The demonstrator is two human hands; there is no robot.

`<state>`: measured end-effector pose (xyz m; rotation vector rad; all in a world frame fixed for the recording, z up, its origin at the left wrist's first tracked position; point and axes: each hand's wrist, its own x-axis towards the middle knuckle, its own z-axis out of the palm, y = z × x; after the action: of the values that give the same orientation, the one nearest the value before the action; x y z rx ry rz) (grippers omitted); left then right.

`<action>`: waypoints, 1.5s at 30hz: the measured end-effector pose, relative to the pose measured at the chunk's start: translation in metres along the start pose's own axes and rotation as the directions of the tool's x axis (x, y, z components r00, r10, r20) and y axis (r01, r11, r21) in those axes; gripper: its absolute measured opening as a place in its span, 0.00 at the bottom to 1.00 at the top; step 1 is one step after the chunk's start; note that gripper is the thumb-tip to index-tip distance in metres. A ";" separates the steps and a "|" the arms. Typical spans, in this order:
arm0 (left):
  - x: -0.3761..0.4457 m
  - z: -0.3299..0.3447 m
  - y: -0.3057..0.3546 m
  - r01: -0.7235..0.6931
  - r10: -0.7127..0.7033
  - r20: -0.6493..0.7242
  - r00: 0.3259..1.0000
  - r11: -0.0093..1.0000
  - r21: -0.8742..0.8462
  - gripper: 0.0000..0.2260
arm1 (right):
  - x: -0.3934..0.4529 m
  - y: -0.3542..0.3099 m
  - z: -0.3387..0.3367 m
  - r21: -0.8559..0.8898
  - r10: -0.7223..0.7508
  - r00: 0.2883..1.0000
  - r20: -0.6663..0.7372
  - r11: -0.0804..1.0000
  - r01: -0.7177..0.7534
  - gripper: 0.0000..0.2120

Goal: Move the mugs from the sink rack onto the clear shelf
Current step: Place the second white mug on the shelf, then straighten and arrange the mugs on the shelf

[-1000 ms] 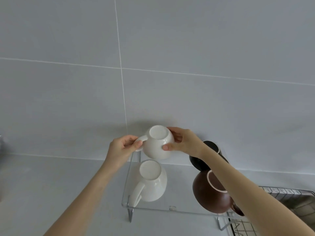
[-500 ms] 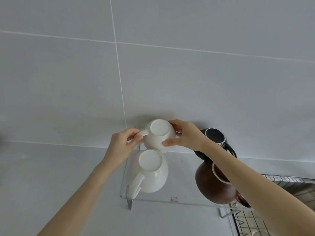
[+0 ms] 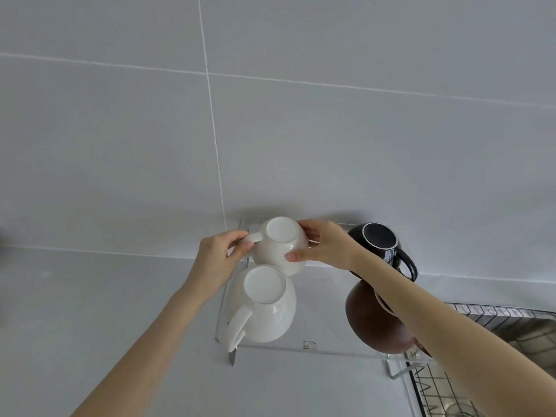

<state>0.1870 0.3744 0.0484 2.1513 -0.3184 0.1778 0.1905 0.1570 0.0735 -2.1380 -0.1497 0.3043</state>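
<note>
An upside-down white mug (image 3: 281,245) is at the back left of the clear shelf (image 3: 319,311), close to the wall. My left hand (image 3: 218,260) pinches its handle, and my right hand (image 3: 326,248) grips its right side. A second white mug (image 3: 264,305) stands upside down in front of it. A black mug (image 3: 382,245) sits upside down at the back right. A brown mug (image 3: 373,323) stands in front of the black one, partly hidden by my right forearm.
A wire sink rack (image 3: 487,356) lies at the lower right, beside the shelf. A grey tiled wall (image 3: 270,130) rises just behind the shelf. Grey counter (image 3: 90,311) spreads to the left.
Both hands have carried the white mug back toward the wall and lower, to the shelf's back left corner. The view has tilted slightly.
</note>
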 end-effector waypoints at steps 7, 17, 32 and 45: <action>-0.002 0.003 0.000 -0.035 0.035 -0.008 0.999 0.999 0.040 0.06 | -0.001 0.000 0.000 0.057 -0.010 0.999 0.047 0.998 0.007 0.26; -0.010 -0.004 0.010 -0.019 0.019 -0.006 1.000 1.000 0.024 0.13 | -0.006 0.001 0.003 -0.096 0.147 0.989 -0.030 0.984 -0.149 0.42; -0.025 -0.024 0.028 0.158 -0.087 0.424 0.902 0.978 -0.134 0.08 | -0.126 -0.031 0.173 -0.185 -0.222 0.745 -0.630 0.974 0.134 0.10; -0.020 -0.022 0.026 0.241 -0.132 0.469 0.873 0.954 -0.180 0.07 | -0.110 -0.046 0.191 -0.032 -0.034 0.737 -0.675 0.999 0.017 0.12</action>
<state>0.1604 0.3816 0.0758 1.9530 -0.3714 -0.4632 0.0326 0.3114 0.0284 -2.1316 0.2466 -0.5123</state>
